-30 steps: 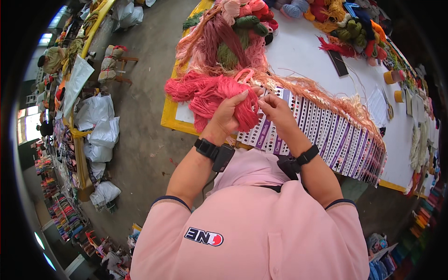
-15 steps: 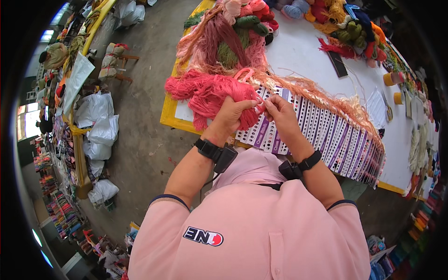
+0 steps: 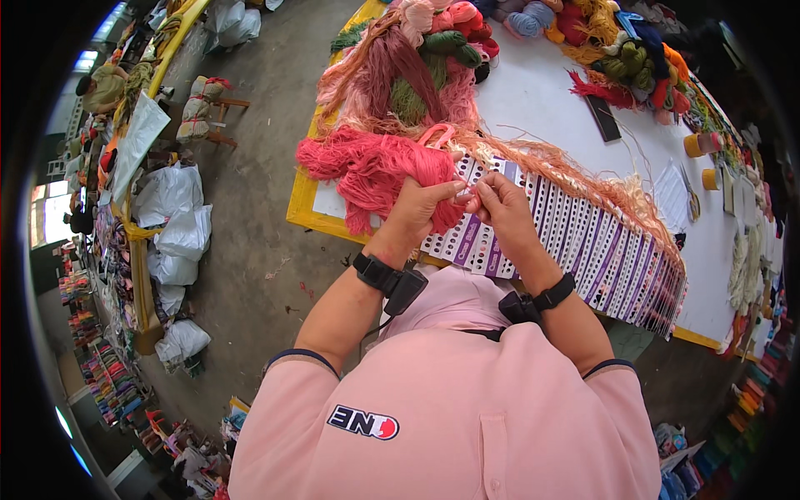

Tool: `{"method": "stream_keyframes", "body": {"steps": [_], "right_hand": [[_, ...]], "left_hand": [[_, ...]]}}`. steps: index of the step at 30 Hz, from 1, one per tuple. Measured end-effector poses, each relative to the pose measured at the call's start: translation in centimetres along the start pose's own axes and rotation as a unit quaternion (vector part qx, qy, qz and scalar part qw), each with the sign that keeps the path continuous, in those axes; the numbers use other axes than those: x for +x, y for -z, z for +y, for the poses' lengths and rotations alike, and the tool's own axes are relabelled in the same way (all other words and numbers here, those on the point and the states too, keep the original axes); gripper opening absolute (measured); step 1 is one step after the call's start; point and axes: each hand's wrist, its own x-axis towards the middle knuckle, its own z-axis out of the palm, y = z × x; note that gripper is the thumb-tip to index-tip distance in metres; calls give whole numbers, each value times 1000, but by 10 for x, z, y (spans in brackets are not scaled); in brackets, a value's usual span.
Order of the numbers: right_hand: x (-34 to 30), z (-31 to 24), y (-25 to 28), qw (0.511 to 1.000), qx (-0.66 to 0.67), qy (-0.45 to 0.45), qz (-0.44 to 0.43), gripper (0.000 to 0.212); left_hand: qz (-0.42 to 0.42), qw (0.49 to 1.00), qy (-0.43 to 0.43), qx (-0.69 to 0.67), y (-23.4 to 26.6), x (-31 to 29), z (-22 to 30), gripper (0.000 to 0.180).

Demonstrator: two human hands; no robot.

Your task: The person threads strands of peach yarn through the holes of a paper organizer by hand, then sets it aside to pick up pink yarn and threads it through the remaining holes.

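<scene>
A thick bundle of coral-pink yarn (image 3: 375,171) lies at the table's near left corner. My left hand (image 3: 418,207) is closed on its right side, thumb reaching toward the right. Close beside it, my right hand (image 3: 502,207) pinches what looks like a strand of the same pink yarn, fingertips almost meeting my left thumb. Under and right of my hands, a row of white and purple punched thread cards (image 3: 575,237) overlaps along the table's near edge. Orange and peach threads (image 3: 567,173) trail from the far ends of the cards.
Heaped skeins in maroon, green and pink (image 3: 408,75) lie beyond my hands. More coloured yarn (image 3: 633,62) is piled at the far right, near a dark flat bar (image 3: 602,118), scissors (image 3: 691,196) and yellow spools (image 3: 702,143). White plastic bags (image 3: 179,217) stand at left.
My right fingers have shifted slightly at the pink strand, and the left hand has turned a little. The bundle stays in place.
</scene>
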Motion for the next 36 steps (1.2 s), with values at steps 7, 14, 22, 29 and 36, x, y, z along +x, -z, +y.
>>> {"method": "stream_keyframes", "body": {"steps": [7,14,22,29,36], "right_hand": [[-1,1,1,1000,-8,-1,4,15],[-3,-6,-2,997,-70,3,-10,11],[-3,-4,0,1000,-1,-16,-6,12],[-3,-6,-1,1000,8,-18,4,12],[-1,-3,8,999,1,-28,-21,19]], "left_hand": [[-2,1000,-3,15,4,0,-1,59],[-7,998,-13,55,5,-1,1,61],[-33,997,-17,65,2,-4,3,59],[-21,998,-18,55,4,-2,-1,59],[-22,998,-16,62,6,0,0,60]]}}
